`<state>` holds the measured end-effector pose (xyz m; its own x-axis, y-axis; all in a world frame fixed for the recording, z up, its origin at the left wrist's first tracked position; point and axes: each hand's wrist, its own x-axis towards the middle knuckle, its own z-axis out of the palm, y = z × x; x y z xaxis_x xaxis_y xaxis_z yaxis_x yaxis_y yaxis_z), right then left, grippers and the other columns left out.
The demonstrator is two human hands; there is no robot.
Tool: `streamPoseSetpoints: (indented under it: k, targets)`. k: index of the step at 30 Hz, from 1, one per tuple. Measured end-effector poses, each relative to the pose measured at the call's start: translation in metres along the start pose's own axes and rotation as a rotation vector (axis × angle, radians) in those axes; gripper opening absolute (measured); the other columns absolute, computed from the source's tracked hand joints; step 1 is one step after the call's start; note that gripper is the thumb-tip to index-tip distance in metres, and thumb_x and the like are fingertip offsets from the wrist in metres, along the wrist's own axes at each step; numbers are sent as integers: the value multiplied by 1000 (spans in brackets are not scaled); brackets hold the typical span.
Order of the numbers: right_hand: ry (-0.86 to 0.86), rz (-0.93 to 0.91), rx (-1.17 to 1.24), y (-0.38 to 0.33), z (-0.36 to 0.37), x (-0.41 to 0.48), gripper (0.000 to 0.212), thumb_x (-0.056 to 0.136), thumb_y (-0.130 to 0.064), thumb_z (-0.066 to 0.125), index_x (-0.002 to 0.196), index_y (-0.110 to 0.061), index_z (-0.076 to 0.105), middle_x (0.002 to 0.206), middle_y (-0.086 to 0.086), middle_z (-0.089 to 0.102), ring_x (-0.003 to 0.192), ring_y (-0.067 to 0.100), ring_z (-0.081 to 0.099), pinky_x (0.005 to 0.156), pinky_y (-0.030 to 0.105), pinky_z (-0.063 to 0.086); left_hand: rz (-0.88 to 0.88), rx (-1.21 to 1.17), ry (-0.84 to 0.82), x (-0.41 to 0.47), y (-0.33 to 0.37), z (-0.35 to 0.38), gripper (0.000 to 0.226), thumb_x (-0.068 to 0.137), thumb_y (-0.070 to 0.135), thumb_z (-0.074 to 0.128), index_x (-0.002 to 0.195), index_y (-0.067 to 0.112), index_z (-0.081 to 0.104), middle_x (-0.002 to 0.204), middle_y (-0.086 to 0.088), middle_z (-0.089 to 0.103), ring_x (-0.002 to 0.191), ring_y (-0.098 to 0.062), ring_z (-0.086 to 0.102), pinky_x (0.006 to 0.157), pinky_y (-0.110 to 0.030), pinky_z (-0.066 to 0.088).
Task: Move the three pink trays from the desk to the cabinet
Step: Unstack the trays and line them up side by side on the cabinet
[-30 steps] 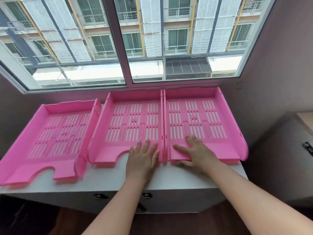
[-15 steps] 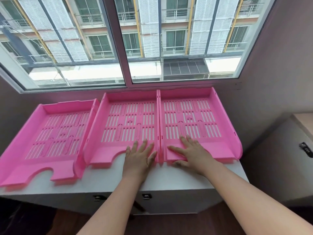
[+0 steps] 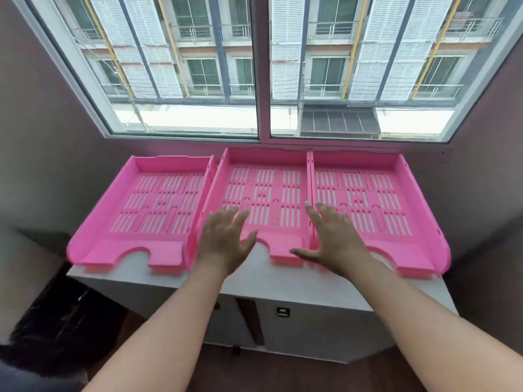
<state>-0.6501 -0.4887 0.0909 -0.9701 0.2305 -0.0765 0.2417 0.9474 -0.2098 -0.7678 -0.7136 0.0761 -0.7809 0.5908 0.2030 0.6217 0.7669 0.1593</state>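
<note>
Three pink slotted trays lie side by side on a white cabinet top point(image 3: 283, 281) under a window. The left tray point(image 3: 147, 199) sits slightly apart and angled. The middle tray point(image 3: 268, 176) and the right tray point(image 3: 396, 193) touch along their side walls. My left hand point(image 3: 226, 241) hovers with fingers spread over the middle tray's front left part. My right hand point(image 3: 334, 239) is spread over the seam between the middle and right trays, near their front edges. Neither hand holds anything.
A large window point(image 3: 260, 66) rises just behind the trays. Dark walls close in on both sides. The white cabinet's front point(image 3: 283, 315) has a small dark latch. Dark wooden floor shows below, and a dark object point(image 3: 48, 329) lies low at the left.
Both hands have lifted off the front edges of the middle and right trays and spread wider. The camera view has shifted left and back. The trays have stayed in place.
</note>
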Motion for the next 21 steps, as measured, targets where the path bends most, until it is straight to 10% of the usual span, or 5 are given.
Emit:
streamPoseSetpoints:
  k: [8,21]
  targets:
    - [-133,-36,-13,-105,54,26,94,82,-80,37,158,-30,13,169,5,9,155,30,5,124,53,6,-228,-146,-199,-46,-126,-5,85,90,76,9,151,21,31,155,-3,39,143,-23,33,116,-49,24]
    - [-121,145,-118,-123,93,36,94,71,-94,6,154,-49,0,169,-5,-4,156,26,-3,123,56,4,24,-232,-146,-1,-156,19,82,91,73,8,136,22,54,137,-3,61,135,-21,46,113,-44,27]
